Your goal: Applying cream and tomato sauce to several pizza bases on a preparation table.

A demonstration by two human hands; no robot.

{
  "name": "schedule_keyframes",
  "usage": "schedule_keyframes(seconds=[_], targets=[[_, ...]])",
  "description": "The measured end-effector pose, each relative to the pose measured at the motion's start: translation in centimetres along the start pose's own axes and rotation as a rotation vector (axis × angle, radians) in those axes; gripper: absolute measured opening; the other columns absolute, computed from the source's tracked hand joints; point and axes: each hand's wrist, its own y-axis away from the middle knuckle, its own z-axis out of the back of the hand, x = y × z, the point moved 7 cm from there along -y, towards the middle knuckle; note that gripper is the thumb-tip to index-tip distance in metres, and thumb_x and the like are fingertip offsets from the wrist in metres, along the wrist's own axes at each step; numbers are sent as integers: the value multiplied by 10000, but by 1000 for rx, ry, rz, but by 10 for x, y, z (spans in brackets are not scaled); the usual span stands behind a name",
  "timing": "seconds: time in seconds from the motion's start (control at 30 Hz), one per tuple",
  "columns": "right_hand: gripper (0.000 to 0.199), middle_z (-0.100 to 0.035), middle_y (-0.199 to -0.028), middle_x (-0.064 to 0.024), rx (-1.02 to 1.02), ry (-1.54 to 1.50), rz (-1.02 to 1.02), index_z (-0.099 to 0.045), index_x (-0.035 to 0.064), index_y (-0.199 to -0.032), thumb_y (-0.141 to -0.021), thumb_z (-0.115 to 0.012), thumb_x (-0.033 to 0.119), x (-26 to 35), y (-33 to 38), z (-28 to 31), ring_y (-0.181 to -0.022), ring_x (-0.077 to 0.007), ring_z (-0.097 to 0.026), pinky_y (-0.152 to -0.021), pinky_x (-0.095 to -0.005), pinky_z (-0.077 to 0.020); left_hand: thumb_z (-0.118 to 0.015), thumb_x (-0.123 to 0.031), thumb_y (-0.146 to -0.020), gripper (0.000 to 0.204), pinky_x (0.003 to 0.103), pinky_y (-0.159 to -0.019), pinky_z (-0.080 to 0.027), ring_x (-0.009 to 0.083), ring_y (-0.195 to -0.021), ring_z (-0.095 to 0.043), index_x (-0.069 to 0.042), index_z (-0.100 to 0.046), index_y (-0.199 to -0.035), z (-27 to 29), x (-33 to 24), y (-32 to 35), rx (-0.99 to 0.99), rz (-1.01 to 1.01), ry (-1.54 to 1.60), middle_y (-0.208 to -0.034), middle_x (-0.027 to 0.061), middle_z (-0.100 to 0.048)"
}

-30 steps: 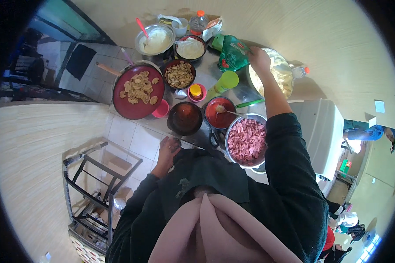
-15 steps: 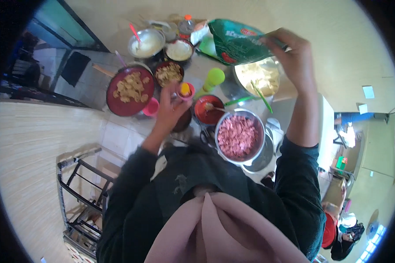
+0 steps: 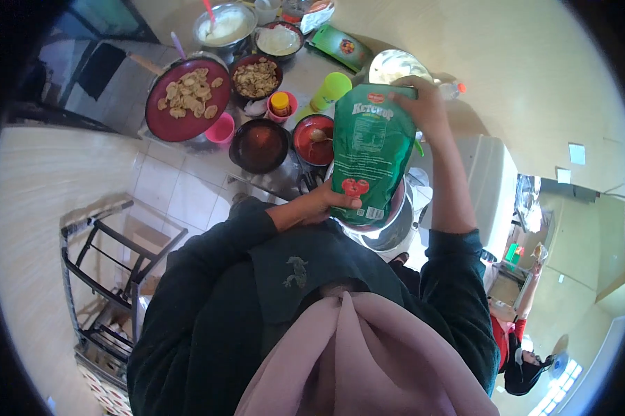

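Observation:
A green sauce pouch (image 3: 368,152) with red tomatoes pictured on it hangs upright in front of my chest, held at both ends. My right hand (image 3: 423,104) grips its top edge. My left hand (image 3: 323,205) holds its bottom corner. Behind and under the pouch sits a steel bowl (image 3: 389,229), mostly hidden by it. A red bowl (image 3: 312,141) with a spoon in it stands just left of the pouch.
On the counter: a dark bowl of red sauce (image 3: 258,145), a red pan of pale pieces (image 3: 187,97), a bowl of fried bits (image 3: 255,76), a green cup (image 3: 332,89), two bowls of white batter (image 3: 224,26), a pink cup (image 3: 221,130). A metal rack (image 3: 111,277) stands left. Another person (image 3: 524,360) is at lower right.
The green pouch came from the far counter toward my chest. My right hand carried it; my left hand rose from the counter edge and took its lower corner. The steel bowl is now covered.

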Motion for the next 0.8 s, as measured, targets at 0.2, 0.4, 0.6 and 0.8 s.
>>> schedule_keyframes(seconds=[0.2,0.4,0.6,0.8], targets=[[728,-578,-1058,-201,-10,-284,-338,-369,-43,-1309,-752,-756,224,-51,39,-39,-947,-220,-591,-753,-303,-506,-714,-185,-779,630,318,-913,-470,184,-1076,-559,-53,-392,-1304,12,3,8,-75,73,70,-1215,77,-525],[775,-493,-1225,-203,47,-606,-424,-251,-18,-1392,-793,-706,171,-35,92,-66,-1081,-247,-530,-867,-323,-469,-733,-186,-777,538,349,-897,-474,189,-1048,-579,-54,-483,-1235,16,14,9,-123,87,178,-1146,68,-587],[840,-475,-1240,-204,317,-324,-300,-250,-20,-1393,-722,-745,78,-16,122,-75,-1095,-235,-521,-918,-311,-440,-665,-220,-847,389,357,-744,-557,178,-894,-640,-47,-525,-1166,40,35,1,-203,143,292,-1052,72,-630],[857,-534,-1160,-173,494,-556,-424,-286,-12,-1376,-673,-772,62,-11,131,-86,-1064,-196,-540,-909,-296,-445,-614,-213,-882,301,368,-727,-563,179,-868,-646,-48,-551,-1126,52,54,-5,-204,142,303,-1028,65,-636]])
